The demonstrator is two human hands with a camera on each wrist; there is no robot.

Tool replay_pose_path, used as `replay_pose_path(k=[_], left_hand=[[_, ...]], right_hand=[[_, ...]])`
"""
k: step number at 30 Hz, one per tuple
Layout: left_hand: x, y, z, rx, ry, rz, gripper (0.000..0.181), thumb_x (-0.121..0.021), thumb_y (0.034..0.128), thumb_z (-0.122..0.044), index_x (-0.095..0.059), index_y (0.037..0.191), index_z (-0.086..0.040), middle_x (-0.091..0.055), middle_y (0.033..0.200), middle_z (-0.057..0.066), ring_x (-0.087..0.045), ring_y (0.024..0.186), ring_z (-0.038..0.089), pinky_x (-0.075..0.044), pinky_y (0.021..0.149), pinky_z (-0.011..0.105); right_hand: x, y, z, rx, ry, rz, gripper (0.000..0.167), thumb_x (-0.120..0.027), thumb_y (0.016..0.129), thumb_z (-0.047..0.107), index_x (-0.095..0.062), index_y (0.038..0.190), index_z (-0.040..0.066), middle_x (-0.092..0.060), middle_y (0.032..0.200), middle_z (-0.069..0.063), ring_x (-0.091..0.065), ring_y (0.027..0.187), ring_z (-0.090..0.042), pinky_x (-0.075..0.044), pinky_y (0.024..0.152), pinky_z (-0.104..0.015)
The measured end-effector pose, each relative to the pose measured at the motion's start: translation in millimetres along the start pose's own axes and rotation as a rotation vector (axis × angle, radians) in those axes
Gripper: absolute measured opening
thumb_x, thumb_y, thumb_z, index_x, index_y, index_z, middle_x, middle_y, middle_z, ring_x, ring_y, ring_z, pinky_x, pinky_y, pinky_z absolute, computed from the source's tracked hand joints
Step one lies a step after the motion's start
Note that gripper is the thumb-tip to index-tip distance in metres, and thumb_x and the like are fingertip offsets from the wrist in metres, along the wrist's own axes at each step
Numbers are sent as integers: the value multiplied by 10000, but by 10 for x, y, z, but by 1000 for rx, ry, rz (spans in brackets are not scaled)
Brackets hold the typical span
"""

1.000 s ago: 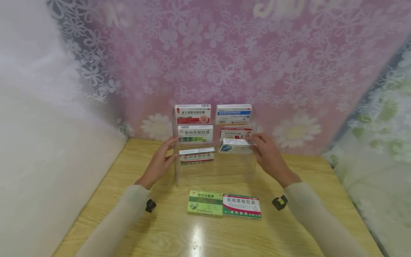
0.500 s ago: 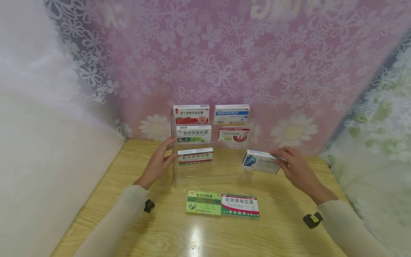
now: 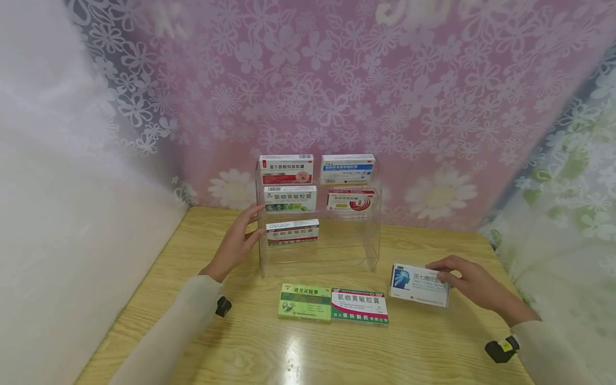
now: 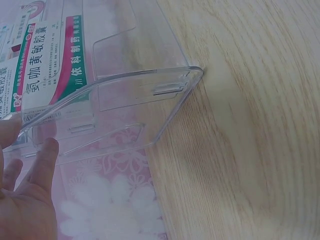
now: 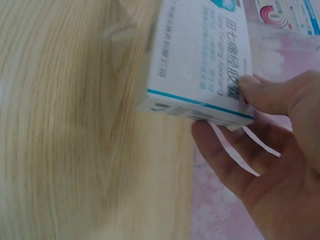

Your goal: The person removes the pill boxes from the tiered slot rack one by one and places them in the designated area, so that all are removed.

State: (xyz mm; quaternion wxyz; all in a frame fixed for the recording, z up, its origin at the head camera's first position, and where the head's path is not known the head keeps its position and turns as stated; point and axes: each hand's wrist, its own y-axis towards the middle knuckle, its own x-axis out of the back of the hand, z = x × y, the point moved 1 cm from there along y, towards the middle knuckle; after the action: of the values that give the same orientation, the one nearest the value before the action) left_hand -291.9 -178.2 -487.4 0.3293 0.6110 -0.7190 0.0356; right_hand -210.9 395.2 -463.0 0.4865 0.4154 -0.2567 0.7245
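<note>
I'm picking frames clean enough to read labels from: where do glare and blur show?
Head: a bright glare streak on the wooden table, in front of the green box; left wrist: the daisy on the floral backdrop is pale and soft; right wrist: the large print on the white box reads, but marks on its end face are blurred.

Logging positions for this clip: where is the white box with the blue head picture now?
In the head view, the white box is at right, pinched by the right hand, right of the green-and-white box.
</note>
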Motion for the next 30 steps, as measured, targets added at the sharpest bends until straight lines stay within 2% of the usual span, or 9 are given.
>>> replay_pose_path(k=[4, 7, 10, 15, 22, 25, 30], left_hand=[[-1, -7, -2, 0, -1, -1, 668, -647, 1100, -80, -398, 1689, -275, -227, 1818, 77, -511, 1521, 409, -574, 1118, 590], [-2, -10, -3, 4, -3, -1, 671, -646, 1100, -76, -397, 1689, -280, -233, 1816, 72, -509, 1522, 407, -574, 1119, 589], [-4, -6, -7, 7, -4, 1, 678, -643, 1101, -74, -391, 1690, -295, -239, 1814, 68, -505, 1526, 404, -572, 1120, 590], [-2, -4, -17, 16, -8, 5, 669, -636, 1106, -79, -392, 1688, -299, -237, 1815, 66, -496, 1533, 398, -567, 1128, 593], [-6, -6, -13, 16, -5, 0, 680, -631, 1106, -67, -381, 1693, -301, -232, 1817, 58, -496, 1535, 393, -569, 1129, 588], [-9, -10, -23, 19, -3, -1, 681, -633, 1105, -65, -381, 1694, -297, -230, 1817, 66, -495, 1536, 395, -566, 1131, 591], [-6, -14, -44, 23, -3, -3, 674, -633, 1104, -65, -385, 1692, -283, -241, 1812, 83, -497, 1533, 404, -562, 1132, 597]], right_hand=[[-60, -51, -183, -9, 177, 177, 313, -582, 1142, 124, -682, 1415, 8, -683, 1346, -238, -676, 1056, 15, -656, 746, -317], [-127, -64, -286, -6, 289, 305, 337, -537, 1155, 96, -645, 1423, -78, -658, 1352, -315, -663, 1042, 45, -657, 754, -329], [-214, -69, -346, -33, 349, 381, 361, -523, 1162, 107, -629, 1433, -106, -629, 1384, -364, -666, 1045, 42, -654, 765, -322], [-339, -69, -352, -61, 347, 377, 365, -545, 1158, 137, -653, 1424, -88, -610, 1408, -374, -651, 1059, 54, -659, 765, -338], [-398, -46, -291, -43, 227, 312, 297, -591, 1138, 152, -735, 1355, 8, -684, 1349, -249, -656, 1101, -66, -595, 787, -262], [-430, -46, -282, -38, 204, 292, 272, -607, 1131, 159, -757, 1324, 41, -701, 1336, -218, -659, 1109, -85, -582, 815, -251], [-456, -22, -278, -13, 146, 274, 266, -603, 1137, 185, -754, 1331, 84, -727, 1352, -182, -697, 1163, -219, -587, 865, -278]])
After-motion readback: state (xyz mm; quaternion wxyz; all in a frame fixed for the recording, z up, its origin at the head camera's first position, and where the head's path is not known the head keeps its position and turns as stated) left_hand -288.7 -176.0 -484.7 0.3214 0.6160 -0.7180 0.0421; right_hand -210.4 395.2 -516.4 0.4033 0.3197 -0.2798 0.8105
